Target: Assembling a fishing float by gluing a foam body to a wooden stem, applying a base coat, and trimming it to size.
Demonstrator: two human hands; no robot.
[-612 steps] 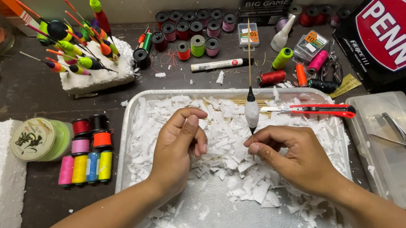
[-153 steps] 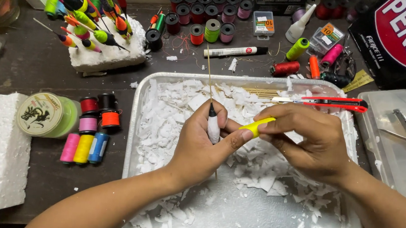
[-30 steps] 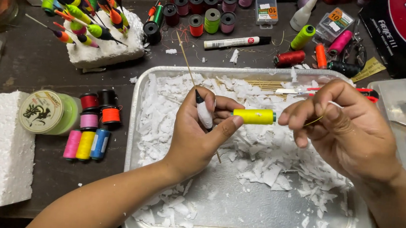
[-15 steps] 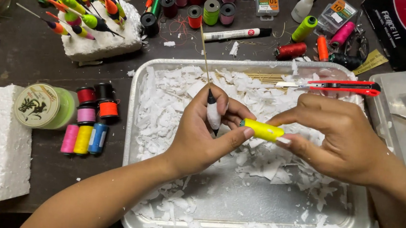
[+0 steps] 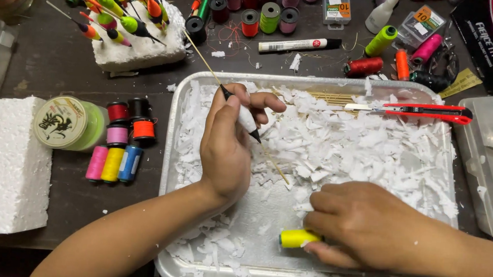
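Shavings of white foam cover most of the metal tray (image 5: 170, 168) that fills the middle of the view. Foam in a big white block (image 5: 5, 163) sits at 9 o'clock from the tray, and a smaller foam block (image 5: 143, 49) at 11 o'clock is stuck with several bright fishing floats. A green line spool (image 5: 68, 123) stands between the big block and the tray, with 6 small thread spools (image 5: 122, 139) just beside it.

The left hand (image 5: 226, 146) is over the tray's 10 o'clock part, fingers curled tight around a white float (image 5: 246, 119) on a thin wooden stem that slants from 11 o'clock to 5 o'clock. The right hand (image 5: 364, 225) lies palm down at the tray's 5 o'clock part, fingertips pressed onto a yellow thread spool (image 5: 298, 237) that rests on the tray floor.

A red utility knife (image 5: 425, 112) lies on the shavings at 1 o'clock. Beyond the tray at 12 o'clock lies a white marker (image 5: 298, 44).
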